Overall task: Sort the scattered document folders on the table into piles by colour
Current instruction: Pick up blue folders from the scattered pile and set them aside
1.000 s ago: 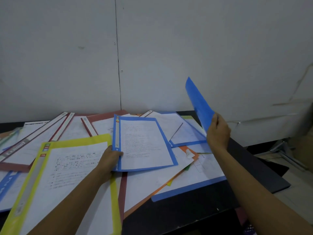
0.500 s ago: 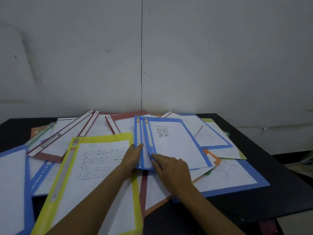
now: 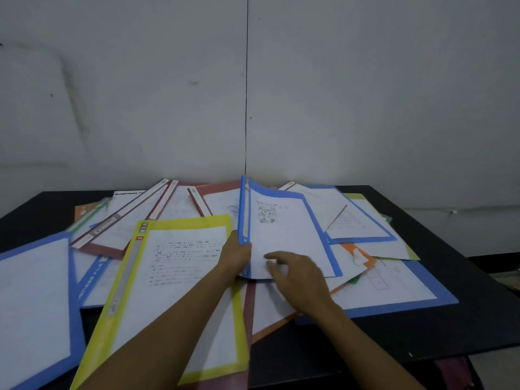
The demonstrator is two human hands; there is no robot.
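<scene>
Left hand (image 3: 235,256): clamped on the blue folder (image 3: 284,232) at the near end of its spine, holding that edge raised.
Right hand (image 3: 299,280): fingers loosely apart, resting on the folder's near edge.
Folder: mid-table (image 3: 422,333), tilted, on top of the mixed heap.
Risk: gripped at one corner only, it may sag, spill its sheets, or drag the yellow folder (image 3: 180,277) beside it toward the near edge.

- Centre blue folder (image 3: 284,229): white printed sheet inside; spine side lifted, tilted; left hand (image 3: 235,256) grips the spine's near end.
- Yellow folder (image 3: 180,277): flat, by the table (image 3: 450,327) front edge, left of centre.
- Large blue folder (image 3: 394,288): flat, toward right edge, partly under orange folder (image 3: 363,256).
- Red folders (image 3: 118,229): rear-left, overlapping.
</scene>
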